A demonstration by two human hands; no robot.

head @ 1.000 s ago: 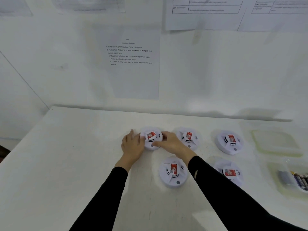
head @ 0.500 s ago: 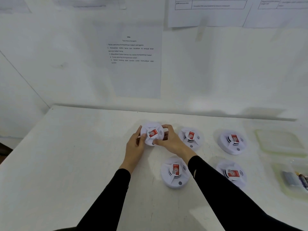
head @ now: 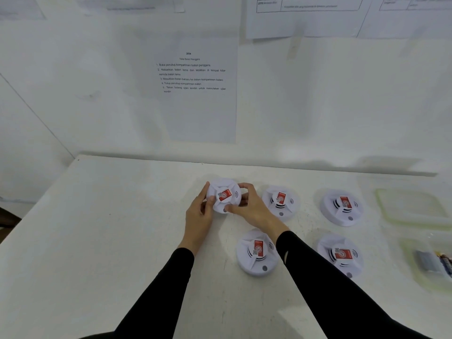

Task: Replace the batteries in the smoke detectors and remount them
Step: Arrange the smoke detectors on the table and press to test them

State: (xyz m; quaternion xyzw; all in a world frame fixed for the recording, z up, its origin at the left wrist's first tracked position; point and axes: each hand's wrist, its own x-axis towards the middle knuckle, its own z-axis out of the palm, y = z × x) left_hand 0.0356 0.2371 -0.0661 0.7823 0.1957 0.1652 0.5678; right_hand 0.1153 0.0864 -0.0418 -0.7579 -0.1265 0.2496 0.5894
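Plainly the smoke detector (head: 223,195) faces camera, label (head: 225,195) slanting up-right.

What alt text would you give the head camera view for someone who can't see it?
The left hand and right hand grip a white smoke detector with a red label at a white table. Four more detectors lie to its right, beside a clear container holding batteries.

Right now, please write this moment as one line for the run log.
left hand: grips smoke detector | right hand: grips same detector | four other detectors: on table
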